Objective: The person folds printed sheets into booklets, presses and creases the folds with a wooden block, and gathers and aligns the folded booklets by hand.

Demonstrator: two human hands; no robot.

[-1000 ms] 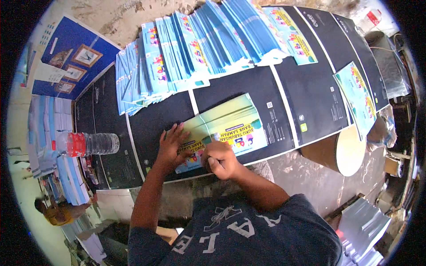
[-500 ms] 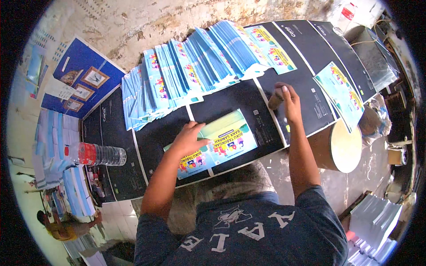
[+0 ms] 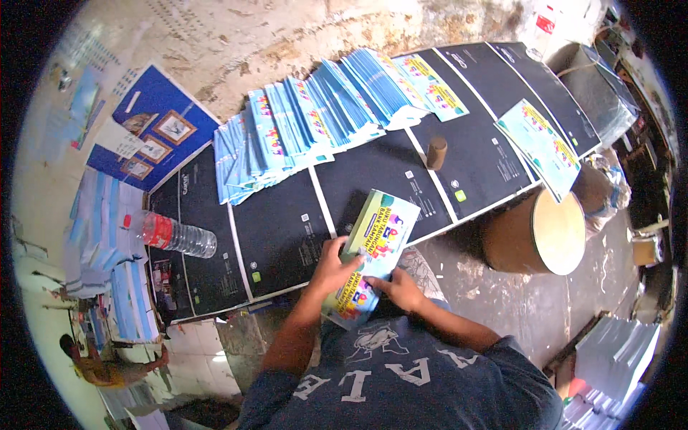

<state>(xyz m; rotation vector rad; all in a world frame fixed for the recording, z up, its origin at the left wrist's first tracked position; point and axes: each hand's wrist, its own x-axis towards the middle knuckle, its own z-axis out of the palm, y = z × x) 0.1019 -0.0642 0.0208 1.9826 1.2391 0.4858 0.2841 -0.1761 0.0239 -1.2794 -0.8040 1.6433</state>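
A colourful printed booklet [image 3: 390,218], light blue and green, is held in front of my body at the near edge of the table. My left hand [image 3: 335,266] grips its left edge, fingers closed with the thumb over the print. My right hand [image 3: 403,290] pinches its lower right edge with the thumb on top; the other fingers are partly hidden. Beyond my hands a short brown cylinder [image 3: 436,153] stands upright on the table. Long fanned rows of similar booklets [image 3: 308,118] lie along the table's far side.
Black boards with white edges cover the table [image 3: 279,222]. A plastic bottle with a red label [image 3: 172,235] lies at the left. More printed sheets [image 3: 541,147] overhang the right edge, above a large brown drum [image 3: 534,233]. Paper stacks [image 3: 616,358] stand at lower right.
My right hand has left the brown cylinder and come down to the booklet. The booklet has been lifted off the table, turned and drawn toward my body.
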